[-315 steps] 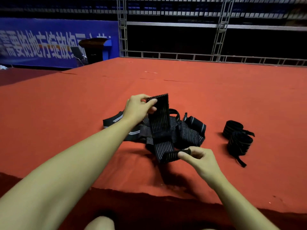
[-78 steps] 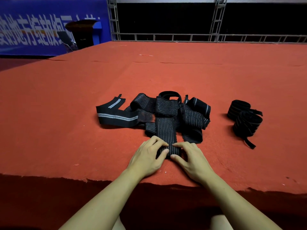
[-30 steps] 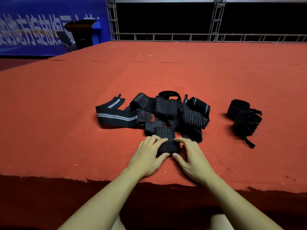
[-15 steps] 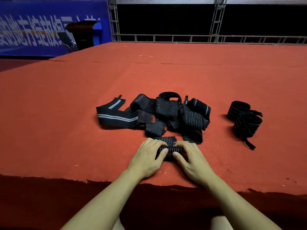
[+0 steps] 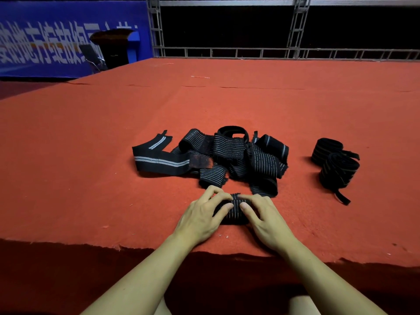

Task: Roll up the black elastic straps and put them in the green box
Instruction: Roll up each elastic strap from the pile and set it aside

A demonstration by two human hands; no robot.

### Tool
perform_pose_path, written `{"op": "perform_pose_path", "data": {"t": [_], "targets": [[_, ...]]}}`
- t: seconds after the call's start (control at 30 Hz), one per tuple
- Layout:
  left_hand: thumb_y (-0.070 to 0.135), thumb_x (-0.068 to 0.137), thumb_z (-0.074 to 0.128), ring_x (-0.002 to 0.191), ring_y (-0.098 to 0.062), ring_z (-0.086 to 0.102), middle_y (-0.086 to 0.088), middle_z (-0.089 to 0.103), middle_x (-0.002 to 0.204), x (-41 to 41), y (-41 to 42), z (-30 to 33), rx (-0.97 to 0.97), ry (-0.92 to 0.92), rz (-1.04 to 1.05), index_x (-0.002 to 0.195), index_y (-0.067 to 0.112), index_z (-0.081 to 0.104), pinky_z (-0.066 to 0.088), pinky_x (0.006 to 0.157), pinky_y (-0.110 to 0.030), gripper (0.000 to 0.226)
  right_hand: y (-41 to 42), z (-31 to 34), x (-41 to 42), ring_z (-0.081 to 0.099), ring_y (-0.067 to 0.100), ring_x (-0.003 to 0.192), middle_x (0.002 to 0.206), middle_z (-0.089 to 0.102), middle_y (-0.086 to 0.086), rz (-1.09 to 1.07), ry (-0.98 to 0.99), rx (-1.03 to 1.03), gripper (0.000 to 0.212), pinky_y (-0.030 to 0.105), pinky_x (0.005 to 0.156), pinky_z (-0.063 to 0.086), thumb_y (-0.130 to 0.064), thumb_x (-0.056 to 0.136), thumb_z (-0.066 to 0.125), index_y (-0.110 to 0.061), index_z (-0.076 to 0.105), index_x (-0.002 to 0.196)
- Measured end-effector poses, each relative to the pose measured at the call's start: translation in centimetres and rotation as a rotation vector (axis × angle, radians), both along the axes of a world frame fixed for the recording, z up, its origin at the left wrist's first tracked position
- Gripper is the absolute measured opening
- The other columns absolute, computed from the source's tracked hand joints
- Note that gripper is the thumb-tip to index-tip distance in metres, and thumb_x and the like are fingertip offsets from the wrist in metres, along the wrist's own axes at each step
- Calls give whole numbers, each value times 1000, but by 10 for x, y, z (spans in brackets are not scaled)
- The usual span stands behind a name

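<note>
Both forearms reach forward, the left hand and right hand curling their fingers around a rolled black strap on the red carpet, seemingly fully wound, just before the strap pile.

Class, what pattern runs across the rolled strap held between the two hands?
Thin pale stripes on black, running across the rolled strap, seen in the head view.

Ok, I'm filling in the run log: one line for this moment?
both hands grip rolled strap on red carpet | loose pile behind | two finished rolls right | green box unseen
</note>
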State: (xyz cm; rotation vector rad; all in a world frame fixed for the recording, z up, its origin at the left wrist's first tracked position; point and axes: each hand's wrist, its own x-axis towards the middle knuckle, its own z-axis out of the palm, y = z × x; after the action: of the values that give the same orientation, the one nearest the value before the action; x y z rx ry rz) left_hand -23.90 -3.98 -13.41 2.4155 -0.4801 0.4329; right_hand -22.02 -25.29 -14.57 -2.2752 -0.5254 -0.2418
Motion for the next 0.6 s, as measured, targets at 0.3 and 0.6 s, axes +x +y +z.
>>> {"op": "perform_pose_path", "data": {"t": [0.3, 0.6], "targets": [[66, 90, 55, 113, -13, 54, 11, 46, 127, 8, -2, -7, 110, -63, 99, 132, 28, 62, 50, 96, -36, 58, -3, 2, -5, 50, 7, 120, 124, 53, -22, -4, -126, 26, 20, 27, 103, 42, -34, 98, 60, -30, 59, 118], [63, 91, 49, 113, -9, 46, 18, 49, 123, 13, 0, -7, 172, 30, 92, 137, 39, 47, 41, 104, -34, 52, -1, 0, 0, 43, 5, 133, 145, 49, -21, -39, -41, -182, 62, 35, 112, 37, -58, 90, 55, -40, 42, 148]]}}
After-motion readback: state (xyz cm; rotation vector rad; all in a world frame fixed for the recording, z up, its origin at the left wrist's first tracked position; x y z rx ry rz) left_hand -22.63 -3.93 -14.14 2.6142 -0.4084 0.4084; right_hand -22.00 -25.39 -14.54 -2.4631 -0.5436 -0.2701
